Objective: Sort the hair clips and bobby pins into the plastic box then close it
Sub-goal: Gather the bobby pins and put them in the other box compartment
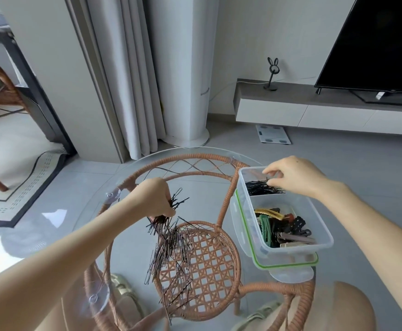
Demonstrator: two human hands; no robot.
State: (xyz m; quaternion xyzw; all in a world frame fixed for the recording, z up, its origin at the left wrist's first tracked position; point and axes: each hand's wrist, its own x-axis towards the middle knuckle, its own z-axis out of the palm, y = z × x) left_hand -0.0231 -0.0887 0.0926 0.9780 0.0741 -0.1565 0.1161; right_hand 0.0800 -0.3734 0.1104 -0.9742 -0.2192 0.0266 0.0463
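Round glass-topped wicker table (133,173), loose bobby pins (171,249), plastic box (314,244) on its lid (288,265)

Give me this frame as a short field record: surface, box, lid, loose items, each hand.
surface: round glass table top on a wicker frame
box: clear plastic box, two compartments, open
far compartment: black bobby pins
near compartment: mixed hair clips
lid: green-sealed lid under the box
loose items: pile of bobby pins on the glass
left hand: gripping a bunch of pins above the pile
right hand: fingers over the far compartment
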